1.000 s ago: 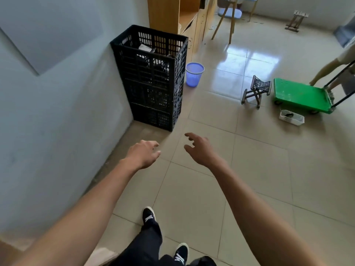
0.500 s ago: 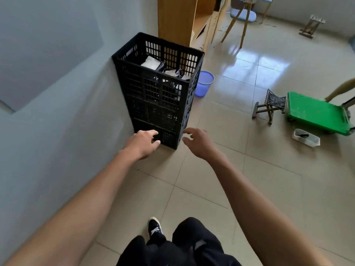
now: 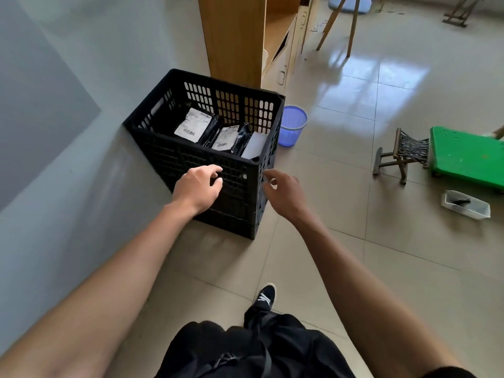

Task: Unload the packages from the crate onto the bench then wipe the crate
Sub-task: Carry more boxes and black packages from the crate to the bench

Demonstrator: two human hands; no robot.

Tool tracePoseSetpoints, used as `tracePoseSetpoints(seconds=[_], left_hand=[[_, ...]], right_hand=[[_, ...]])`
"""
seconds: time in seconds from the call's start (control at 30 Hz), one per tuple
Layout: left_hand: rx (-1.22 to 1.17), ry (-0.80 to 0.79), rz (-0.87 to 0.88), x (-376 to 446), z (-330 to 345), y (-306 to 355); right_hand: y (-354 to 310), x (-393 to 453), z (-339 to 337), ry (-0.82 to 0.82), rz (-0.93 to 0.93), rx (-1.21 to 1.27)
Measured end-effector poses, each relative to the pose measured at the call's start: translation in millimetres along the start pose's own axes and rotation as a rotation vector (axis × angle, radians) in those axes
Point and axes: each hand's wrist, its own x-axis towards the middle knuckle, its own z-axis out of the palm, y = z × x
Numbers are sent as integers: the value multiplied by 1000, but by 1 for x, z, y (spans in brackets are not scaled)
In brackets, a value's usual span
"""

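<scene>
- The left hand [image 3: 197, 190] has its fingers loosely curled, thumb and forefinger apart, gripping nothing; it hangs in front of the near wall of the crate, and whether the fingertips touch the lattice cannot be told.
- The right hand [image 3: 283, 192] has its fingers bent and a little spread, empty too, at the crate's near right corner; touching or just clear of it cannot be told.
- Both bare forearms run back from the hands toward 6 o'clock, the left from the lower left corner, the right from the lower right.
- The black plastic crate [image 3: 207, 165] stands on the tiled floor [image 3: 341, 241], its left side against the grey wall [image 3: 81, 132], at 12 o'clock from the hands.
- Inside it lie the packages [image 3: 222, 132]: black pouches with white printed labels and, at the right end, a pale flat one, side by side.
- A blue mesh wastebasket [image 3: 293, 126] sits just beside the crate's far right corner, at 1 o'clock from the hands.
- A wooden cabinet [image 3: 234, 39] rises behind the crate at 12 o'clock.
- At 3 o'clock, well apart, stand a small folding stool [image 3: 403, 154], a green platform trolley [image 3: 466, 156] and a white tray [image 3: 465, 204] holding something dark.
- At 6 o'clock, a black shoe [image 3: 266, 296] and dark trousers [image 3: 253, 350].
</scene>
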Motion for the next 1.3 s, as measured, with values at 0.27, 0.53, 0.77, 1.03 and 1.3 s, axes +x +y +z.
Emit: tracePoseSetpoints(seconds=[0.27, 0.53, 0.77, 1.03, 1.3], left_hand=[[-80, 58, -53, 116, -9, -3], [-189, -133, -163, 243, 4, -39], [-166, -348, -148, 329, 43, -77], [-111, -581, -165, 362, 109, -94], [-44, -631, -239, 376, 148, -99]], right_hand=[[-13, 114, 5, -22, -58, 42], [-34, 223, 46, -64, 16, -31], [-25, 294, 94, -147, 265, -105], [11, 329, 138, -97, 599, -62], [55, 342, 168, -201, 683, -186]])
